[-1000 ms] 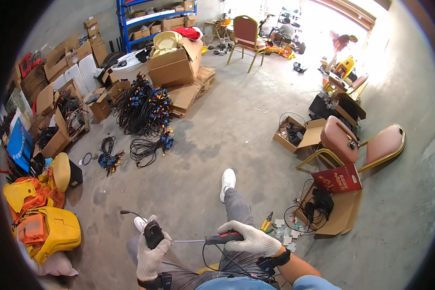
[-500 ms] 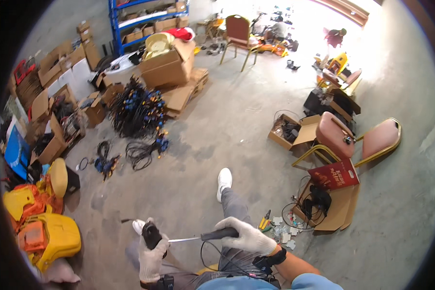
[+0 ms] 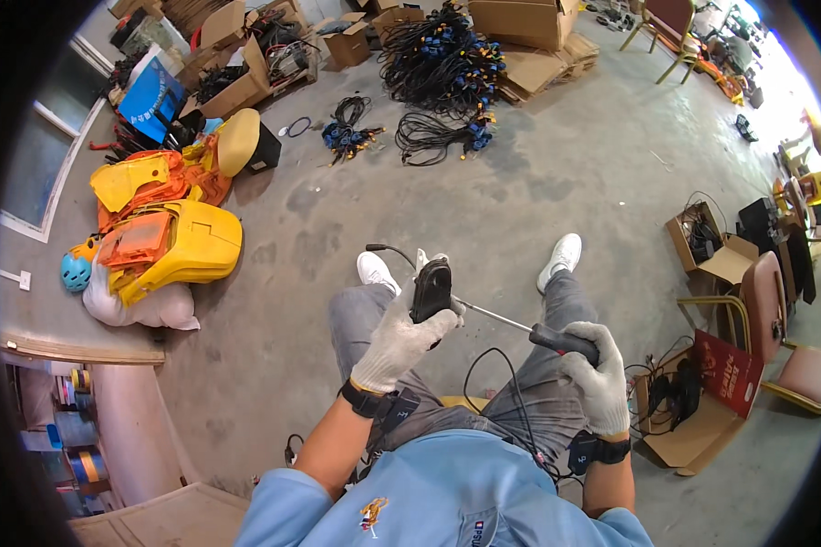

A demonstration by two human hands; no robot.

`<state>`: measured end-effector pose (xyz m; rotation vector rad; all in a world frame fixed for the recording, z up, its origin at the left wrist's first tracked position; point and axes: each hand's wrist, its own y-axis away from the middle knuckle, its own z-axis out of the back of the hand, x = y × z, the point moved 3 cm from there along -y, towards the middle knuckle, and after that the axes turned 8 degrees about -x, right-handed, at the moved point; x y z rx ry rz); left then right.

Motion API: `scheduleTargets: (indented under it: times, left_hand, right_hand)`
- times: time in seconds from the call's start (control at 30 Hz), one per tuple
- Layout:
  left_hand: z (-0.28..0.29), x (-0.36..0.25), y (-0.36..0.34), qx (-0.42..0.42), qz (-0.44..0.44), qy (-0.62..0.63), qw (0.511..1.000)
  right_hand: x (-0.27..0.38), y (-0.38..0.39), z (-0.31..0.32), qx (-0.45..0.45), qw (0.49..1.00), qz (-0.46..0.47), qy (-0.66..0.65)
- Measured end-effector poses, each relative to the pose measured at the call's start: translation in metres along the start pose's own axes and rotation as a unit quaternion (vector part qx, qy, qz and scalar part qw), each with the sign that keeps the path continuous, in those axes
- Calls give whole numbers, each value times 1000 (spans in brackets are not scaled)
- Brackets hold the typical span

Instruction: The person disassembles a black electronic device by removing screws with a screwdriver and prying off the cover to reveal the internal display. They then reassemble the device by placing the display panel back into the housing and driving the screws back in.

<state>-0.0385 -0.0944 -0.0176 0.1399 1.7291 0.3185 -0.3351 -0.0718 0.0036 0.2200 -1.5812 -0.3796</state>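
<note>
My left hand [image 3: 394, 345], in a whitish knit glove, is closed around a small black oblong device [image 3: 431, 290] above my left thigh. A short black cable with a plug end [image 3: 381, 248] sticks out past it. My gloved right hand [image 3: 597, 378] grips a screwdriver [image 3: 561, 341] by its dark handle, over my right thigh. Its long metal shaft points left, and the tip meets the device's side near my left fingers; the exact contact is hidden. A thin black cable [image 3: 513, 369] loops across my lap below the shaft.
Yellow and orange plastic shells [image 3: 196, 255] lie at the left beside a blue helmet [image 3: 75, 272]. Bundles of black cables [image 3: 442, 68] are heaped ahead. On the right stand an open carton [image 3: 693, 447], a red box [image 3: 728, 372] and a pink-padded chair [image 3: 762, 301].
The view has swung left and down, showing more of my lap. The device and screwdriver stay in my hands, and my right hand now holds the handle nearer its end.
</note>
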Motion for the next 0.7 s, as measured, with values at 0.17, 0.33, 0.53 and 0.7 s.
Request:
scheduleTargets:
  times: [0.17,0.33,0.53,0.7]
  left_hand:
    - [6,19,-5,8,-2,-80,997]
    - [1,30,-5,-4,-14,-162,987]
    - [-3,28,-3,-31,-32,-166,985]
    - [-5,22,0,-32,-39,-193,980]
  right_hand:
    - [7,5,-6,-17,999,28,-5]
    - [14,5,-14,-18,996,86,8]
    - [14,3,-13,-9,993,112,44]
    - [12,2,-12,-14,991,117,65]
